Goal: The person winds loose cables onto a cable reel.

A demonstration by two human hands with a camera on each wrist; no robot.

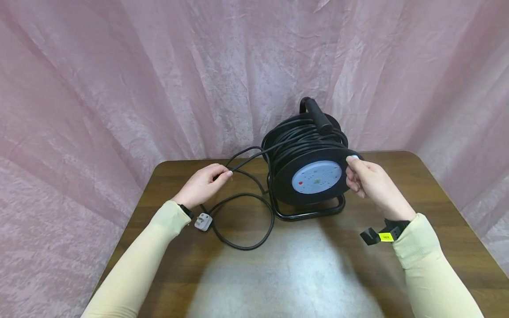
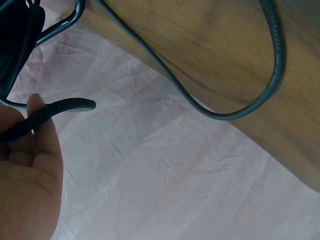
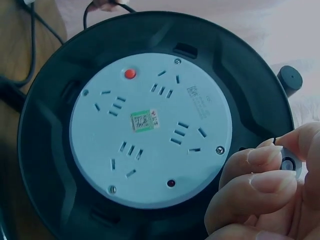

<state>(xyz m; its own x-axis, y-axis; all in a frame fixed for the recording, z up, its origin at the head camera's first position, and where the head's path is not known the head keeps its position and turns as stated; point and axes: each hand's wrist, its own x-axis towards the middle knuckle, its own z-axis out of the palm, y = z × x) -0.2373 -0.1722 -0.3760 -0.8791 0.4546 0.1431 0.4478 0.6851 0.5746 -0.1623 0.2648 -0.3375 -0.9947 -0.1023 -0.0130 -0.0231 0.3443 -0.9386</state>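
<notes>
A black cable reel (image 1: 304, 137) stands on the table, wound with black cable, its pale round socket panel (image 1: 318, 176) turned toward me. My left hand (image 1: 203, 183), left of the reel, pinches the black cable (image 2: 55, 108) between thumb and fingers; that stretch runs up to the windings. At the right edge of the reel's front disc, my right hand (image 1: 367, 176) grips a small round crank knob (image 3: 288, 165) with thumb and curled fingers, which partly cover it. The pale plug (image 1: 203, 221) at the cable's end is just below my left wrist.
A loose loop of cable (image 1: 246, 248) lies on the wooden table (image 1: 294, 274) left of the reel. The reel's black tube stand (image 1: 310, 216) rests on the tabletop, with a carrying handle (image 1: 318, 117) on top. A pink curtain (image 1: 238, 79) hangs behind the table.
</notes>
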